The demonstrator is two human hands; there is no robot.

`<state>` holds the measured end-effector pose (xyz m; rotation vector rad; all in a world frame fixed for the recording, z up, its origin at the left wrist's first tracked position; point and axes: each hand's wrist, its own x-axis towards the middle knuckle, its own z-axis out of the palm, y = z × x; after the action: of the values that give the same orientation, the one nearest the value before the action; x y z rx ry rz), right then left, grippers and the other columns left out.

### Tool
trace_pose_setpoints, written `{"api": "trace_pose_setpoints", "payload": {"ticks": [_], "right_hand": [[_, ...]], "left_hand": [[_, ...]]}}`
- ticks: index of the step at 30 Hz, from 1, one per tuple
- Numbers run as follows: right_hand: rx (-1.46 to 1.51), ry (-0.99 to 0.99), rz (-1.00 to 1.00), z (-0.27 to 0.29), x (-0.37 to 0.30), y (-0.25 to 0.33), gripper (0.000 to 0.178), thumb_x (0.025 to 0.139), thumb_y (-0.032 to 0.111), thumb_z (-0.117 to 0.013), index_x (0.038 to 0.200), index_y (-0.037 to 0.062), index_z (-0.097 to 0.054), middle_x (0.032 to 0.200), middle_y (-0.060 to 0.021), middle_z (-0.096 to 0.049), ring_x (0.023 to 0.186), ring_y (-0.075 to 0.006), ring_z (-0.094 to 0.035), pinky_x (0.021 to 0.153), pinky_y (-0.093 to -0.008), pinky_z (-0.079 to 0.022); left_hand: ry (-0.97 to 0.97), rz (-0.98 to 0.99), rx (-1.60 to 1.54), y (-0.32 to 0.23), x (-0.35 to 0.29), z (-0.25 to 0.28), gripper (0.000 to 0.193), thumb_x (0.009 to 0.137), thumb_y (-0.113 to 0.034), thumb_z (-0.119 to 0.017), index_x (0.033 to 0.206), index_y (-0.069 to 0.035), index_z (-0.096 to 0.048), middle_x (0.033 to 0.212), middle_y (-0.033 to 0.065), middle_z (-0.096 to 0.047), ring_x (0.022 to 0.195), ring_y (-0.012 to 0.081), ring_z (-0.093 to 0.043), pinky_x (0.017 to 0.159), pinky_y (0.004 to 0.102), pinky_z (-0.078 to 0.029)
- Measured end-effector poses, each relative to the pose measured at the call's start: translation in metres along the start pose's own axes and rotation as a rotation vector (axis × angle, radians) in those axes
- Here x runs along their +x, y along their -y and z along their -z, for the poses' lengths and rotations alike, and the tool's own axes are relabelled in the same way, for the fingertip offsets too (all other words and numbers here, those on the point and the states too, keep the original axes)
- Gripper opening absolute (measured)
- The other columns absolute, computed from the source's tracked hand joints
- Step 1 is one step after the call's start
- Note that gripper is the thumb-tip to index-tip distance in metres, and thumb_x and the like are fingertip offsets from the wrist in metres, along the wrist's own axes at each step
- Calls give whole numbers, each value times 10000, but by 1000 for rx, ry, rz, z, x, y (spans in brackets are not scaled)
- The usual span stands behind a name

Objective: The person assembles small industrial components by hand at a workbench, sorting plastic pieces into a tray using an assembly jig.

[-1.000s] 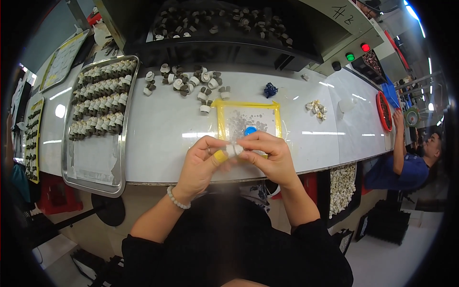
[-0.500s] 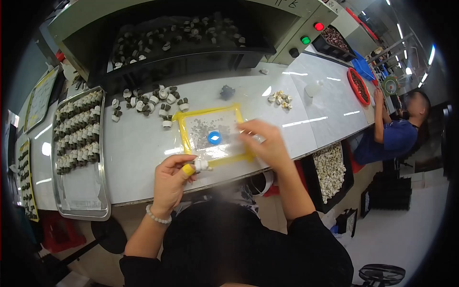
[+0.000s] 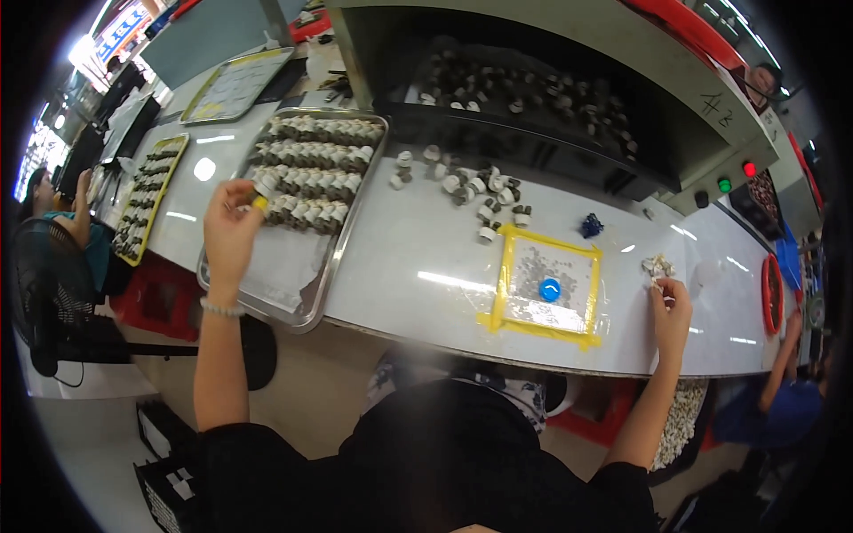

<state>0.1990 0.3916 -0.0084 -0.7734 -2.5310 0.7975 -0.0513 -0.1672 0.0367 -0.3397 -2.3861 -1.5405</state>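
My left hand (image 3: 229, 233) reaches over the metal tray (image 3: 313, 311), at the near left end of its rows of small white-and-dark capped parts (image 3: 306, 213). Its thumb and finger are closed on a small white part (image 3: 264, 187), and a yellow band shows at the fingertips. Far to the right, my right hand (image 3: 672, 315) is at the near edge of a little pile of cream-white pieces (image 3: 658, 265). Its fingers are pinched together; what lies between them is too small to make out. Between the hands, a yellow-taped square (image 3: 506, 289) holds a blue round piece (image 3: 550, 290).
Loose capped parts (image 3: 480, 185) lie before a machine with a dark opening (image 3: 533, 133). A dark blue clump (image 3: 592, 225) sits behind the taped square. Another filled tray (image 3: 151, 200) and a fan (image 3: 49, 289) stand left. Co-workers are at both sides.
My left hand has moved left from beside the taped square to the metal tray with the small white part. My right hand has left the square for the cream-white pile. The view has turned left.
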Motion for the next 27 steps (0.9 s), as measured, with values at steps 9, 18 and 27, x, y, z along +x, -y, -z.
{"api": "trace_pose_setpoints", "payload": {"ticks": [9, 18, 27], "right_hand": [[163, -52, 305, -27, -29, 28, 252, 831, -61, -555, 1062, -3, -640, 1027, -67, -537, 853, -118, -526, 740, -228, -432], [195, -39, 325, -38, -39, 55, 210, 792, -58, -586, 971, 10, -672, 814, -71, -574, 697, -164, -552, 629, -228, -429], [142, 98, 353, -39, -50, 64, 262, 746, -43, -591, 987, 18, -673, 957, -114, -622, 789, -220, -592, 673, -290, -482]], "left_hand": [[-59, -2, 628, 87, 67, 43, 215, 779, -50, -642, 986, -10, -603, 845, 116, -660, 738, 201, -626, 683, 318, -498], [29, -61, 780, 87, 68, 43, 212, 791, -98, -599, 952, 16, -676, 892, 151, -668, 817, 279, -628, 740, 353, -497], [480, -334, 355, -35, 31, -82, 307, 779, -50, -615, 1081, 4, -627, 1019, 155, -622, 840, 252, -613, 743, 328, -505]]}}
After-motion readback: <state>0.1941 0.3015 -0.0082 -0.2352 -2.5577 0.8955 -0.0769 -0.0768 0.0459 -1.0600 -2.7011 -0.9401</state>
